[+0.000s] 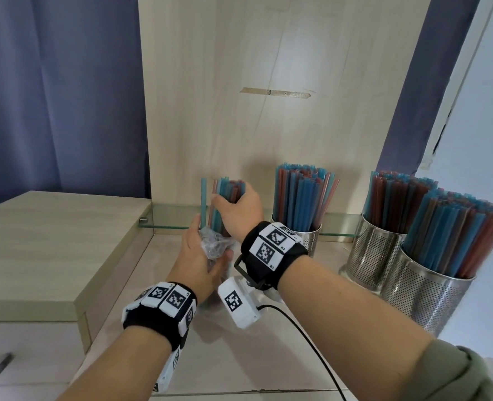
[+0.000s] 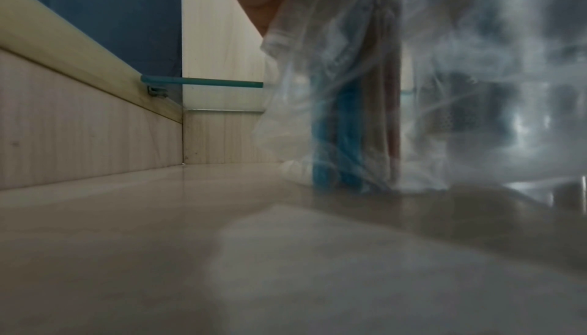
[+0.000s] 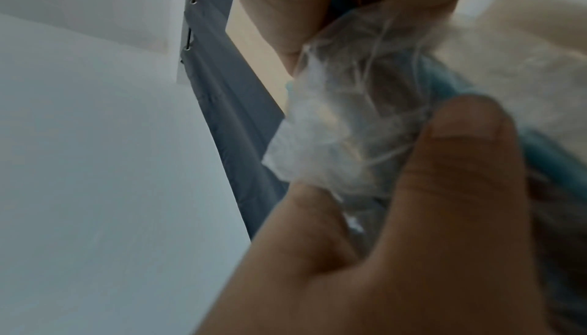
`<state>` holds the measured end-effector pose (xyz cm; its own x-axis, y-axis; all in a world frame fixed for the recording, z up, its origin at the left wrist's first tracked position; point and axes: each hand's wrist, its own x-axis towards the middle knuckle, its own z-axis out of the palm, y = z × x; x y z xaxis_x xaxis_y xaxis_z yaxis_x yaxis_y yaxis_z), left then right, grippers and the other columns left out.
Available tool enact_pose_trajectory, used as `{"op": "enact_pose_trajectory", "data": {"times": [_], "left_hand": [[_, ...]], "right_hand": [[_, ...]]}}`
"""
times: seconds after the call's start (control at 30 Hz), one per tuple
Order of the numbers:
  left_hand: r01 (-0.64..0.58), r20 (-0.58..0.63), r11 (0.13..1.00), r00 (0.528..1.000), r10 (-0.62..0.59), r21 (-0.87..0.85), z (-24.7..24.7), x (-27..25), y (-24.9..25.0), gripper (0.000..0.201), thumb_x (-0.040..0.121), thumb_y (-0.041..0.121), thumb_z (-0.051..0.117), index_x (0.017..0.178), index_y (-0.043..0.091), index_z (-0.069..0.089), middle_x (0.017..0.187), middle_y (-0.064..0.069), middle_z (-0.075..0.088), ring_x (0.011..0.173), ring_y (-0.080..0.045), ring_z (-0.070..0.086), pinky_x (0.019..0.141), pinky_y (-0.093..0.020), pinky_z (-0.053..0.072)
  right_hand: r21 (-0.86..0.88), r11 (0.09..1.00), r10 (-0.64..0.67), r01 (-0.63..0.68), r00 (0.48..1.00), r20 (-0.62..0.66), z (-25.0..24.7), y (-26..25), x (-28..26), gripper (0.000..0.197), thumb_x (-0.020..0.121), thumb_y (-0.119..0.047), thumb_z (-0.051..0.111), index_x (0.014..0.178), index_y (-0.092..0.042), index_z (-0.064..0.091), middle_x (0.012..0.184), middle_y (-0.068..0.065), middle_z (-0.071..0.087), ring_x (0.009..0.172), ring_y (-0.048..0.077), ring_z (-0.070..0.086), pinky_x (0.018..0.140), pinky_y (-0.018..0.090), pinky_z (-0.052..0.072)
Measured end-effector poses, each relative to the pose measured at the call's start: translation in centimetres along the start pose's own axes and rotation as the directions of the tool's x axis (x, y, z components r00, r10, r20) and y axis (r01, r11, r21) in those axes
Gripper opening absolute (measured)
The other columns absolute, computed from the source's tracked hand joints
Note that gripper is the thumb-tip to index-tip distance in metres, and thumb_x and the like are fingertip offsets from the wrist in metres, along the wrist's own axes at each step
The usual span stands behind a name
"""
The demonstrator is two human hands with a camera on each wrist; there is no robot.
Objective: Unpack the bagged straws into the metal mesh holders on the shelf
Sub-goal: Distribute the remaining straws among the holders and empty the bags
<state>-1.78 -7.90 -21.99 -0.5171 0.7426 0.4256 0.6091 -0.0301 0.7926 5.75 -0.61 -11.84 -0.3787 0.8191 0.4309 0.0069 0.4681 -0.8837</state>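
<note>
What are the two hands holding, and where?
Right hand grips the straws near their tops; left hand holds the clear bag lower down.

A clear plastic bag (image 2: 349, 94) of blue and red straws (image 2: 346, 139) stands on the pale shelf (image 2: 159, 240).

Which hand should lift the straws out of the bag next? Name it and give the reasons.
Right. The right hand already grips the upper part of the straw bundle, above the bag's mouth. The left hand holds the crumpled plastic bag lower down, so it can keep the bag back.
</note>
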Motion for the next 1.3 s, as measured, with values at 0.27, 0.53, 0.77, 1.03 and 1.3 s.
{"op": "enact_pose_trajectory", "data": {"times": [0.27, 0.53, 0.77, 1.03, 1.3], "left_hand": [[-0.009, -0.003, 0.998, 1.000, 0.009, 0.056, -0.5, -0.4, 0.9, 0.106, 0.083, 0.040, 0.069, 0.155, 0.012, -0.004, 0.161, -0.010, 0.014, 0.145, -0.023, 0.026, 0.108, -0.023, 0.023], [0.004, 0.008, 0.998, 1.000, -0.004, 0.057, -0.7, -0.4, 1.3, 0.111, 0.080, 0.050, 0.067, 0.155, 0.015, -0.005, 0.162, -0.006, 0.009, 0.146, -0.020, 0.022, 0.108, -0.022, 0.021], [-0.044, 0.041, 0.989, 0.998, 0.039, 0.144, -0.8, -0.4, 1.0, 0.112, 0.068, 0.074, 0.041, 0.156, 0.014, 0.009, 0.163, 0.000, 0.002, 0.146, -0.019, 0.021, 0.106, -0.019, 0.022], [-0.028, 0.021, 0.984, 0.999, 0.025, 0.173, -0.4, -0.2, 0.4, 0.085, 0.087, 0.062, 0.037, 0.156, 0.017, 0.016, 0.160, -0.002, 0.011, 0.142, -0.022, 0.031, 0.099, -0.015, 0.023], [0.020, -0.040, 0.993, 0.999, -0.015, 0.113, -0.3, 0.1, 0.3, 0.060, 0.098, 0.031, 0.049, 0.147, 0.007, 0.027, 0.147, -0.014, 0.033, 0.125, -0.033, 0.049, 0.101, -0.036, 0.042]], "right_hand": [[-0.031, 0.998, 0.047, -0.047, 0.999, 0.011, -0.6, -0.7, 0.7, 0.014, 0.088, -0.016, 0.064, 0.079, -0.017, 0.054, 0.071, -0.004, 0.055, 0.068, 0.018, 0.057, 0.064, 0.031, 0.048], [-0.006, 0.999, 0.038, -0.038, 0.999, -0.038, -1.5, -1.6, 1.5, 0.005, 0.086, -0.013, 0.066, 0.088, -0.012, 0.062, 0.076, 0.000, 0.059, 0.075, 0.020, 0.059, 0.075, 0.035, 0.053], [0.003, 1.000, -0.023, 0.023, 0.998, -0.063, -2.5, -4.1, 3.1, 0.018, 0.086, -0.011, 0.061, 0.092, 0.005, 0.065, 0.077, 0.010, 0.059, 0.067, 0.019, 0.056, 0.063, 0.028, 0.047], [0.163, 0.975, -0.129, 0.152, 0.982, -0.139, -5.5, -9.5, 4.8, 0.014, 0.085, -0.005, 0.059, 0.078, -0.014, 0.051, 0.073, 0.005, 0.051, 0.068, 0.021, 0.052, 0.063, 0.033, 0.045], [0.333, 0.907, -0.169, 0.259, 0.946, -0.275, -13.6, -15.4, 4.0, 0.017, 0.088, -0.003, 0.056, 0.074, -0.011, 0.051, 0.058, 0.000, 0.049, 0.052, 0.013, 0.052, 0.063, 0.033, 0.048]]}}
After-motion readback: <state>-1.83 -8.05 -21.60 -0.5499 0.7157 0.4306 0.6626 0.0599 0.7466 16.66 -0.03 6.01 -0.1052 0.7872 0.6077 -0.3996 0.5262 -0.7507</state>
